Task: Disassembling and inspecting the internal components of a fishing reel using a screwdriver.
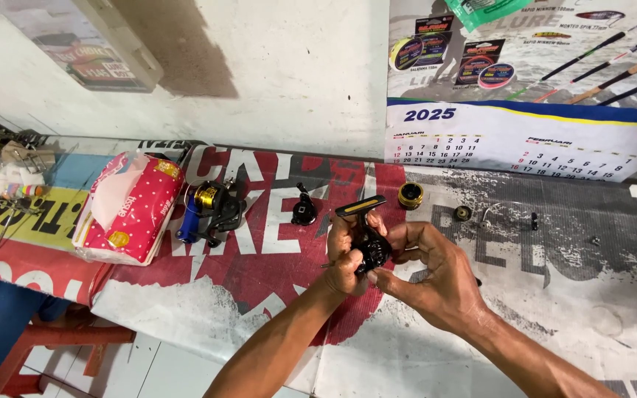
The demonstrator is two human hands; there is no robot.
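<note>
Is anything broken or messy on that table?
Small reel parts lie scattered loose on the table cover, apart from the black reel body that both hands, left hand and right hand, hold. Nothing looks spilled or visibly broken.

Fishing tackle repair bench, spinning reel, loose reel parts, wall calendar picturing rods

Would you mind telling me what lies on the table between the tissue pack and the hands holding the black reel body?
In the head view, a whole fishing reel with a gold spool and a small black reel part lie between the tissue pack and the hands.
</note>
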